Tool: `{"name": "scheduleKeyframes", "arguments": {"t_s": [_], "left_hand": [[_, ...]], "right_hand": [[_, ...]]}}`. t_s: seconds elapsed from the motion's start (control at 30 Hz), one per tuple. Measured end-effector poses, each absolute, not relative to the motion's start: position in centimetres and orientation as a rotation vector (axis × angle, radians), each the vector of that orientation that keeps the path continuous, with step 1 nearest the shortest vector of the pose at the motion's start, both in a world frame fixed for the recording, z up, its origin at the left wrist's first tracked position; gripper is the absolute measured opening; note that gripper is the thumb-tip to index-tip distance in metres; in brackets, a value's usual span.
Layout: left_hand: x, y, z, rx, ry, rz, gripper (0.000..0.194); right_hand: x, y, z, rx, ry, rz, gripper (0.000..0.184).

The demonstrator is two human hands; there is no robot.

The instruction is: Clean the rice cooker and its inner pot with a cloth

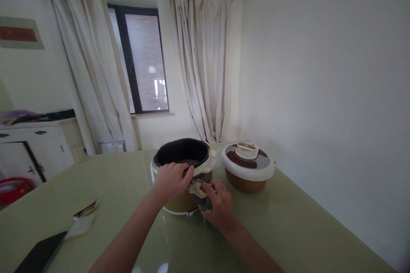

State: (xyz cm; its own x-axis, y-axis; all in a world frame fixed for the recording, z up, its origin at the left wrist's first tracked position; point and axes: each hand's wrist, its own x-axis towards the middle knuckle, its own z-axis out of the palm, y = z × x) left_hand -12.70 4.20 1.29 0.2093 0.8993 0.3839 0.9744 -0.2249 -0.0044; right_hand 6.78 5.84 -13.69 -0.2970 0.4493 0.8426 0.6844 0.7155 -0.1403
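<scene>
In front of me on the table stands a pressure cooker body (174, 202), upright and without a lid, with a dark inner pot (181, 149) and a cream rim. My left hand (173, 180) rests over its near rim, fingers curled onto the edge. Bunched in my right hand (219, 204) is a grey and beige cloth (199, 190), pressed against the cooker's right front side. Just right of the cooker sits a round brown and cream lid (248, 164) with a handle on top; what lies under it I cannot tell.
The pale green, glossy tabletop (272, 234) runs to a wall on the right. At the front left lie a dark flat device (41, 254) and a small packet (86, 209). Beyond the table are a white cabinet (48, 140), a red basin (16, 190) and curtains (205, 59).
</scene>
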Motion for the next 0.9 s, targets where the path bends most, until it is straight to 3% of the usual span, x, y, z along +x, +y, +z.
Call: {"name": "scheduleKeyframes", "arguments": {"t_s": [0.17, 0.43, 0.57, 0.7, 0.9], "left_hand": [[-12.4, 4.0, 1.4, -2.211, -1.803, -0.428, 0.057], [-11.2, 4.5, 1.0, -2.069, -1.889, -0.449, 0.054], [-11.0, 4.5, 1.1, -2.069, -1.880, -0.432, 0.052], [-11.4, 4.4, 1.3, -2.098, -1.862, -0.424, 0.052], [-12.1, 4.4, 1.6, -2.185, -1.822, -0.364, 0.052]], "right_hand": [[7.5, 4.9, -16.5, -1.016, -2.004, -0.144, 0.052], [1.7, 2.9, -16.5, -0.773, -2.431, -0.397, 0.063], [1.8, 3.9, -14.2, -0.768, -2.287, -0.379, 0.055], [4.6, 5.7, -12.2, -0.801, -2.071, -0.367, 0.057], [7.5, 7.5, -15.1, -1.048, -1.757, -0.118, 0.055]]}}
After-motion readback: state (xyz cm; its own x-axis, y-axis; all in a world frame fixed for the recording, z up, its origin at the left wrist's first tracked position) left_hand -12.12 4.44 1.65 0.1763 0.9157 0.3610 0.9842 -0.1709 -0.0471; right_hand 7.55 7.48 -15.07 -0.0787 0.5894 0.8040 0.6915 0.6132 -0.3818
